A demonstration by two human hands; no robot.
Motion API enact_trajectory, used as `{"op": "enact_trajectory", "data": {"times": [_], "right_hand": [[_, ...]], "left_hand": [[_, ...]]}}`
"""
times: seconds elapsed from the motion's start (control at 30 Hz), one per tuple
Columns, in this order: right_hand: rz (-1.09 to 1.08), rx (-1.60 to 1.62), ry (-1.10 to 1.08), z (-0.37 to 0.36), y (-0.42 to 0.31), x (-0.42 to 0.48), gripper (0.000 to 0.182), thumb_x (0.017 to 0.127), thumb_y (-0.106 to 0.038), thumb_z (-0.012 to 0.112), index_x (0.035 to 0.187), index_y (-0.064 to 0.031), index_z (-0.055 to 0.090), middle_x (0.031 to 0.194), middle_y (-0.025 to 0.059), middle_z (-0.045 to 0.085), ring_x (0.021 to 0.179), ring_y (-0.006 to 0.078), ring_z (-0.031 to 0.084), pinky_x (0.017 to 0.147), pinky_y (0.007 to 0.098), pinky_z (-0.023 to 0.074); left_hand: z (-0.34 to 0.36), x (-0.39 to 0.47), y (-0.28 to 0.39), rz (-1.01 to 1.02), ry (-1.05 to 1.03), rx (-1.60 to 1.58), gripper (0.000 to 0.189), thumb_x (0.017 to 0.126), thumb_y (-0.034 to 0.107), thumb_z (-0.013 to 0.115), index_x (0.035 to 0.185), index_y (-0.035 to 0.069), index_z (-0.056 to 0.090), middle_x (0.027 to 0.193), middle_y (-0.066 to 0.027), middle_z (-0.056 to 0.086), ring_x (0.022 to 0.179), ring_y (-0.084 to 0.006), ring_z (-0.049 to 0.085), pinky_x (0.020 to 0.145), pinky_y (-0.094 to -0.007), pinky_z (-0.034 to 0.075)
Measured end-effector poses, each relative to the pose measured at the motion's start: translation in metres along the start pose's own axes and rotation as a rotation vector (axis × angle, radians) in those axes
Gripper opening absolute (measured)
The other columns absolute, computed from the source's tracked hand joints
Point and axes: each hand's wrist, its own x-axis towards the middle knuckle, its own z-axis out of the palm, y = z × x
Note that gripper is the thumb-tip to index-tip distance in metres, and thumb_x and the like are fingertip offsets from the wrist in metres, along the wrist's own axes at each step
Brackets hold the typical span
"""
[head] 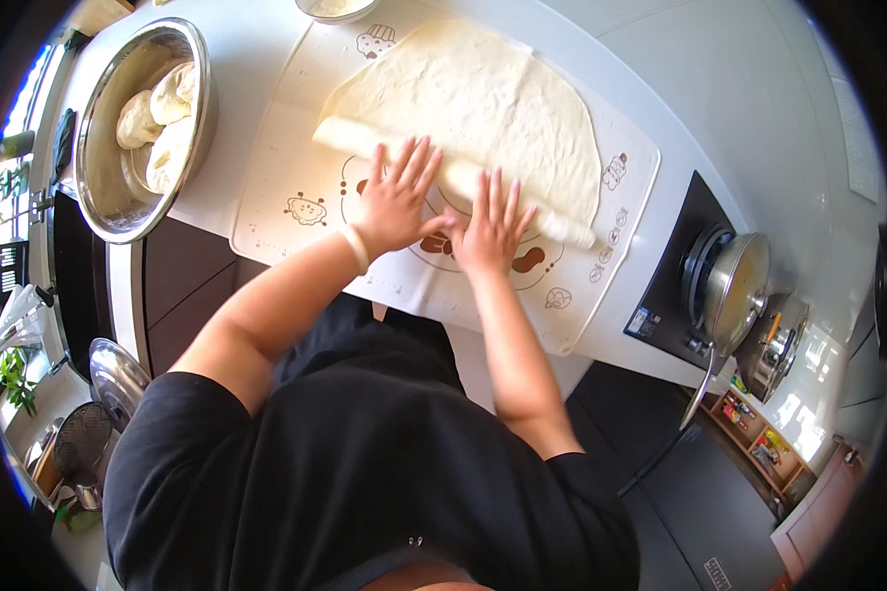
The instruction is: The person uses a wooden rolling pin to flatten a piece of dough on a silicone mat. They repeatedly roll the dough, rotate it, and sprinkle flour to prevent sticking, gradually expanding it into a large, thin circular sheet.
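Observation:
A wide, thin sheet of dough (480, 89) lies on a white baking mat (266, 214) printed with cartoon figures. Its near edge is wound into a long roll (562, 224) slanting across the mat; whether a rolling pin sits inside is hidden. My left hand (399, 199), with a pale bangle at the wrist, is flat with its fingertips on the roll left of its middle. Further right, my right hand (491, 225) rests its spread fingers on the same roll. The two thumbs meet or nearly meet between the hands. Neither hand grasps anything.
A steel bowl (205, 125) with several dough lumps (139, 120) stands to the left. At the top edge is a small bowl of pale powder (336, 7). On the right, a lidded pan (735, 295) sits on a black cooktop (658, 295), its handle projecting towards me.

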Motion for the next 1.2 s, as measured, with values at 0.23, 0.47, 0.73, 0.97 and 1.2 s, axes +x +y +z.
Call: {"op": "enact_trajectory", "data": {"times": [0.23,0.47,0.73,0.97,1.2], "right_hand": [[0.161,-0.138,-0.050,-0.025,0.058,0.109,0.078,0.091,-0.067,0.039,0.153,-0.0213,0.025,0.160,0.0051,0.019,0.148,0.0309,0.013,0.117,0.0572,0.0033],[0.021,-0.058,-0.048,-0.019,0.061,0.010,0.103,0.073,-0.072,0.062,0.153,-0.0207,0.023,0.159,0.0076,0.024,0.148,0.0311,0.015,0.117,0.0583,0.0058],[-0.228,0.119,-0.227,-0.052,0.101,0.102,0.075,0.068,-0.030,0.082,0.135,-0.0173,0.052,0.129,0.0098,0.056,0.116,0.0320,0.053,0.099,0.0438,0.0435],[-0.131,-0.262,-0.064,-0.031,0.036,-0.042,0.065,0.089,-0.030,0.061,0.147,-0.0142,0.035,0.148,0.0167,0.038,0.140,0.0332,0.031,0.115,0.0595,0.0175],[-0.144,-0.073,-0.006,-0.012,0.018,0.006,0.085,0.085,-0.069,0.048,0.152,-0.0213,0.028,0.158,0.0097,0.024,0.146,0.0391,0.016,0.112,0.0673,0.0070]], "left_hand": [[-0.028,0.091,-0.071,-0.193,-0.062,0.262,0.087,0.091,0.072,0.029,0.153,0.013,0.021,0.156,-0.0143,0.027,0.144,-0.0276,0.027,0.117,-0.0537,0.016],[-0.014,-0.008,-0.087,-0.074,0.078,0.013,0.108,0.074,0.073,0.059,0.146,-0.003,0.031,0.154,-0.0219,0.026,0.145,-0.0343,0.021,0.119,-0.0488,0.011],[-0.048,0.065,-0.128,0.180,0.024,0.017,0.079,0.073,0.038,0.075,0.140,0.011,0.043,0.137,-0.0110,0.051,0.129,-0.0267,0.046,0.109,-0.0399,0.035],[0.008,-0.074,-0.050,0.127,0.169,0.122,0.065,0.082,0.015,0.060,0.144,0.005,0.041,0.152,-0.0134,0.036,0.140,-0.0281,0.035,0.116,-0.0442,0.026],[0.015,-0.029,-0.003,-0.002,0.271,0.058,0.090,0.085,0.076,0.035,0.151,0.014,0.032,0.156,-0.0163,0.027,0.145,-0.0341,0.022,0.112,-0.0646,0.014]]}}
